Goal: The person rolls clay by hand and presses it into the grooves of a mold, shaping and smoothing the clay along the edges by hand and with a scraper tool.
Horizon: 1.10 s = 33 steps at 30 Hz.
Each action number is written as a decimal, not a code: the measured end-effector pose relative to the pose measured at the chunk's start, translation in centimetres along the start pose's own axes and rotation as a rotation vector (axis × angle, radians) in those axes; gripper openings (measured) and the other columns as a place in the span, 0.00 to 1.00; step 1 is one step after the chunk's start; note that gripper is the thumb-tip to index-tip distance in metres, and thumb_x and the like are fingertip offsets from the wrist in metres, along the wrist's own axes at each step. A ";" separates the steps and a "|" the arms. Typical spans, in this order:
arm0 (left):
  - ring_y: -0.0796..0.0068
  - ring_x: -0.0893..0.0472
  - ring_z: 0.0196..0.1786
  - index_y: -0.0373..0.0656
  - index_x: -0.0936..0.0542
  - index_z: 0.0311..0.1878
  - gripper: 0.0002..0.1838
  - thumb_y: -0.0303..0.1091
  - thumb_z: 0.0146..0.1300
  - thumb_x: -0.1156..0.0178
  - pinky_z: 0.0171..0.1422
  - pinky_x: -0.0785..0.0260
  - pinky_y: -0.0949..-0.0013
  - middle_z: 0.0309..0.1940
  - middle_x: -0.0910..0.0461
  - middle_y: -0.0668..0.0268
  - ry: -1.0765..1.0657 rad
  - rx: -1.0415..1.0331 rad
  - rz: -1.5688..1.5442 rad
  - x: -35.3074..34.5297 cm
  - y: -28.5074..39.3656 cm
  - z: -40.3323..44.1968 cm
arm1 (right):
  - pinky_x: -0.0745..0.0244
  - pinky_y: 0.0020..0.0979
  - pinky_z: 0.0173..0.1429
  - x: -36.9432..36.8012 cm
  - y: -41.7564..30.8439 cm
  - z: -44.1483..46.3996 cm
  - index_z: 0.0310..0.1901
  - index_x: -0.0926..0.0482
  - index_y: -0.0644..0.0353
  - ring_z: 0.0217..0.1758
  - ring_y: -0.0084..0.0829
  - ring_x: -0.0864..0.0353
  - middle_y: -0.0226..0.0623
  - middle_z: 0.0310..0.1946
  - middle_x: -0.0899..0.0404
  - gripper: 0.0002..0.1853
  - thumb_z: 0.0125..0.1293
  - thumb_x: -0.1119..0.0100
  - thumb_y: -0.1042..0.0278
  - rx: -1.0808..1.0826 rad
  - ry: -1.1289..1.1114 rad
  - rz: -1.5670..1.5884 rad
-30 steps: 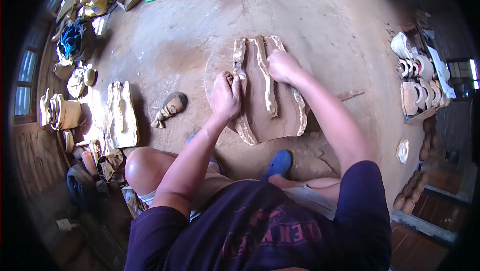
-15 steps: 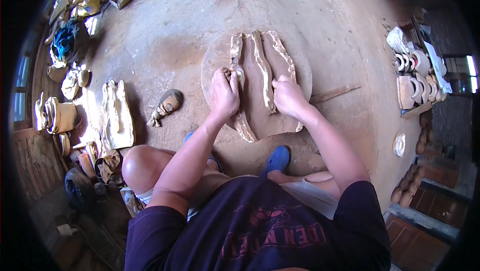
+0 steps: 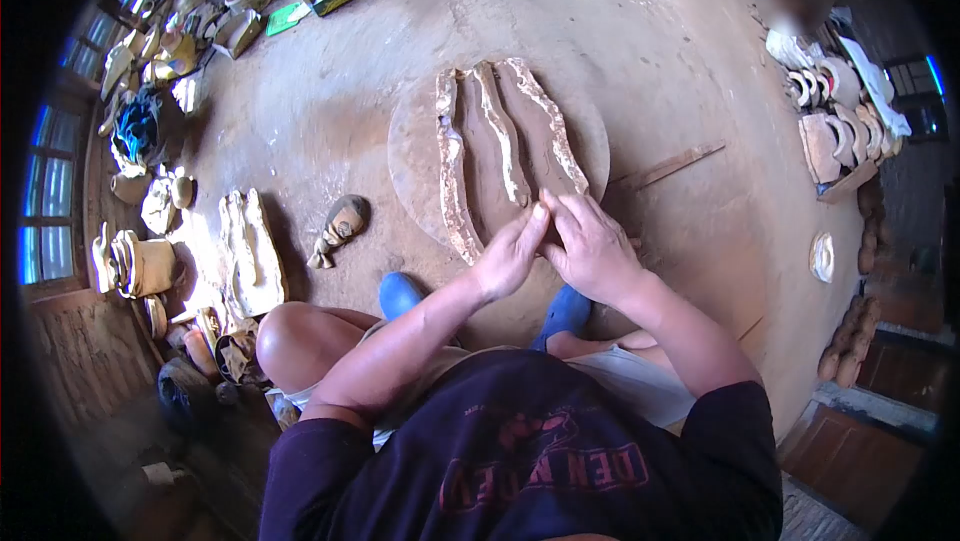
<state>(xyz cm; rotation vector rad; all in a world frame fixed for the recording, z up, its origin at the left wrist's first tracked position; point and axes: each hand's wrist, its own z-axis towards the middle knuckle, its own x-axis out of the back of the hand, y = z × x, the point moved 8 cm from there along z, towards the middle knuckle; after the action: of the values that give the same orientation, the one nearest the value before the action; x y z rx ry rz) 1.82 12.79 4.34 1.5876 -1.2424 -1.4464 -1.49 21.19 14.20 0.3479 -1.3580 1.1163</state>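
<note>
A clay-lined mold (image 3: 480, 161) with pale, chipped rims and a raised ridge along its middle lies on a round board (image 3: 410, 131). My left hand (image 3: 512, 253) and my right hand (image 3: 595, 249) meet over its near end, close to the foot of the ridge. Both thumbs point forward and almost touch, and the fingers of each hand are curled in. Whatever lies between them is hidden, and the hands cover the mold's near right corner.
A tied cloth bag (image 3: 342, 229) lies left of the board, with another pale mold (image 3: 250, 256) beyond it. To the right is a wooden stick (image 3: 680, 166). Curved mold pieces (image 3: 845, 141) are stacked at far right. My blue shoes (image 3: 565, 313) are close to the board.
Both hands have left the mold's left rim and right channel, drawn back toward me and come together. The dark lump seen at my left fingers is no longer visible. The view has shifted slightly.
</note>
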 end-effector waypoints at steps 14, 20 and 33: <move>0.74 0.20 0.37 0.34 0.19 0.50 0.22 0.47 0.83 0.50 0.48 0.25 0.64 0.35 0.17 0.64 -0.166 -0.018 0.298 -0.3 -0.3 0.4 | 0.19 0.45 0.50 -0.4 2.6 -4.1 0.53 0.23 0.70 0.47 0.52 0.15 0.49 0.48 0.19 0.20 0.65 0.31 0.67 -0.312 -0.339 0.298; 0.71 0.18 0.35 0.36 0.17 0.43 0.34 0.56 0.85 0.62 0.48 0.25 0.65 0.27 0.17 0.64 -0.234 0.131 0.282 -1.4 -2.1 -0.3 | 0.18 0.42 0.45 -0.1 1.1 -3.2 0.47 0.19 0.70 0.38 0.50 0.16 0.49 0.38 0.20 0.16 0.61 0.28 0.70 -0.080 -0.081 0.145; 0.78 0.23 0.34 0.35 0.19 0.52 0.27 0.53 0.83 0.52 0.41 0.27 0.67 0.31 0.21 0.66 -0.207 0.118 0.309 1.1 -0.2 0.9 | 0.20 0.44 0.47 -0.8 1.8 -0.7 0.53 0.18 0.64 0.44 0.50 0.14 0.50 0.42 0.16 0.16 0.67 0.32 0.68 -0.213 -0.190 0.293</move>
<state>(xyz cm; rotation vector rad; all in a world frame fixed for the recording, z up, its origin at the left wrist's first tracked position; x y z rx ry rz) 0.90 11.93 3.59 1.2716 -1.6394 -1.3833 -2.33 22.23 12.61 0.1017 -1.7209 1.1849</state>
